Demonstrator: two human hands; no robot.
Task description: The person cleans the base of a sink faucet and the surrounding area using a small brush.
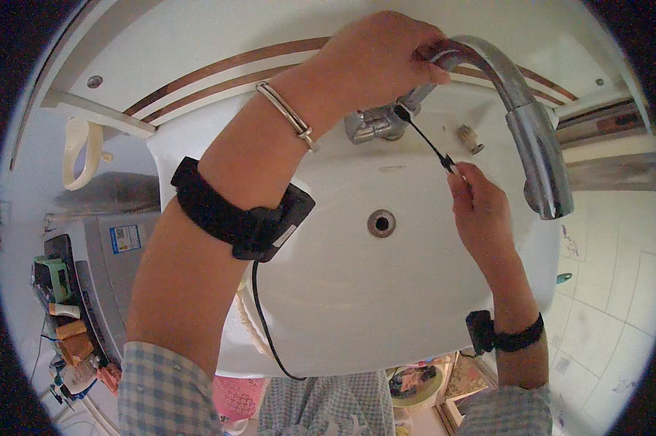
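My left hand (390, 57) is wrapped around the curved neck of a chrome faucet (505, 82) at the back of the white washbasin (328, 305). The faucet's pull-down spray head (540, 163) hangs over the right side of the basin. Between the fingers of my right hand (480, 201) is a slim brush (430, 143) with a dark head. That brush head lies at the faucet's base (380, 125), just below the neck; whether it touches the metal is hard to tell. Below and between the hands lies the round drain (381, 223).
A small fitting (469, 139) sits on the basin's back ledge, right of the faucet base. To the left stand a grey appliance (110, 272) and a cream plastic loop (83, 155). A black cable (262, 316) hangs from my left wrist device across the basin.
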